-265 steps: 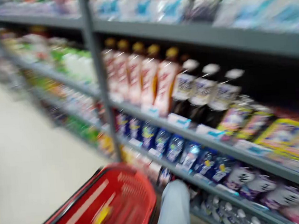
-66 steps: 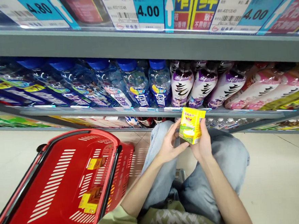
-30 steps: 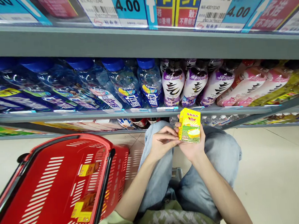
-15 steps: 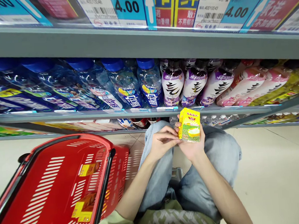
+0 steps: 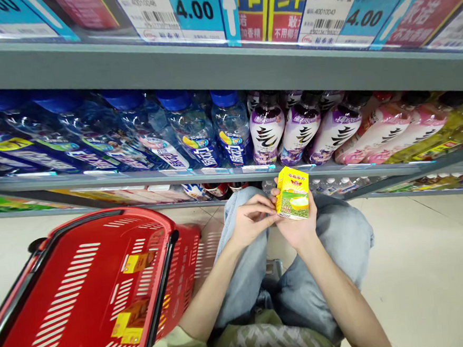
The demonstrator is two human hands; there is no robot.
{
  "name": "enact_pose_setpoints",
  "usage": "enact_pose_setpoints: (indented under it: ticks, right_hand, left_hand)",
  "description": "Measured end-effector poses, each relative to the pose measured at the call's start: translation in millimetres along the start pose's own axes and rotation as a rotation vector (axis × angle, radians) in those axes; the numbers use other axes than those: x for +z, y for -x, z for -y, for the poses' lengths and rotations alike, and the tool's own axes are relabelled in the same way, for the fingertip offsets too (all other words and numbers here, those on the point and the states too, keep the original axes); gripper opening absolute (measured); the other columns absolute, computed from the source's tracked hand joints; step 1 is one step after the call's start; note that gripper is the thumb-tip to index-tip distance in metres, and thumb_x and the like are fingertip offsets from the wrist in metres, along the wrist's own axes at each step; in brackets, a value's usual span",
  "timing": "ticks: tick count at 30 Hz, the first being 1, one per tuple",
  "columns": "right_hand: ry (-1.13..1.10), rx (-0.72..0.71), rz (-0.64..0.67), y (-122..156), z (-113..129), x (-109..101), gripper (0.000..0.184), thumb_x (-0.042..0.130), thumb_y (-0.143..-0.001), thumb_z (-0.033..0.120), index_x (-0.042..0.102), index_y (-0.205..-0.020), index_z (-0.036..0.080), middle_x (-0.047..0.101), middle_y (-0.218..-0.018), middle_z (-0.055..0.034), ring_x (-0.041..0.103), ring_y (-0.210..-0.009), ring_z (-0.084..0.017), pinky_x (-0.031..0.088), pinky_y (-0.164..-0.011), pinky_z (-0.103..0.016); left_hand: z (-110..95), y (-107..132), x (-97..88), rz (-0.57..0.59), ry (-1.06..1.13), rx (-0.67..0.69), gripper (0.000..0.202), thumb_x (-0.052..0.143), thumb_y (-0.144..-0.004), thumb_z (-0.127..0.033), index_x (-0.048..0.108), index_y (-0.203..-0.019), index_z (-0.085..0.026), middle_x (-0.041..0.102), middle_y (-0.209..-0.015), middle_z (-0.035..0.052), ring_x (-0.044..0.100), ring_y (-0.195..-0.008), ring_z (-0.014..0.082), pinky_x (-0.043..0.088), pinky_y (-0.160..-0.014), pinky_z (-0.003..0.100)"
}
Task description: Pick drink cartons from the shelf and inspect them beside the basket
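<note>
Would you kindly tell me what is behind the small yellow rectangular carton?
The right hand is behind the small yellow rectangular carton, its lower palm showing; its upper palm and the carton's back are covered.

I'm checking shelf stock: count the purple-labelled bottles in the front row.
3, side by side: the left bottle next to a blue-capped bottle, the middle bottle, and the right bottle next to the pink-labelled bottles. More purple ones behind are partly hidden.
</note>
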State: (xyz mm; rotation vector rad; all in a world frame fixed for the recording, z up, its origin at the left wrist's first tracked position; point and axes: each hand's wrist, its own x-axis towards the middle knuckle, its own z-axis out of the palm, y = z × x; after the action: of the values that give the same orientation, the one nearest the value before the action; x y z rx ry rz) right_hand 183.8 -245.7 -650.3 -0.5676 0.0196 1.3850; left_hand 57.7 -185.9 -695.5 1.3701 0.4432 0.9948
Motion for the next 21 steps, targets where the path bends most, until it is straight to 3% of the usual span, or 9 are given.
enact_pose_setpoints:
  ticks: [7,14,21]
  right_hand:
    - [-0.156,0.053,-0.071,-0.4,1.9,1.7,0.049,0.038,-0.100,0.052,0.072,-0.115,0.021,0.069,-0.087,-0.0068,0.063,-0.074,-0.021,0.055,-0.060,-0.030]
    - [-0.153,0.049,-0.120,-2.5,2.0,2.4,0.058,0.029,-0.104,0.052,0.074,-0.110,0.017,0.072,-0.087,-0.0088,0.065,-0.075,-0.020,0.056,-0.063,-0.031]
    - [-0.112,0.054,-0.208,-3.1,5.2,6.7,0.059,0.029,-0.106,0.053,0.074,-0.107,0.016,0.075,-0.087,-0.0092,0.067,-0.072,-0.021,0.057,-0.066,-0.033]
  left_hand:
    - [-0.4,-0.5,0.3,0.008,-0.006,-0.013,0.012,0.091,-0.080,-0.030,0.083,-0.086,-0.023,0.071,-0.091,0.0057,0.067,-0.084,0.0169,0.052,-0.069,0.028]
    - [2.9,0.8,1.9,-0.010,0.023,-0.004,0.011,0.087,-0.083,-0.025,0.080,-0.090,-0.022,0.067,-0.094,0.0047,0.063,-0.084,0.0142,0.048,-0.068,0.024]
    - [0.8,-1.3,5.0,-0.025,-0.025,0.032,0.020,0.089,-0.083,-0.031,0.074,-0.086,-0.018,0.065,-0.090,0.0045,0.059,-0.080,0.0143,0.047,-0.067,0.025]
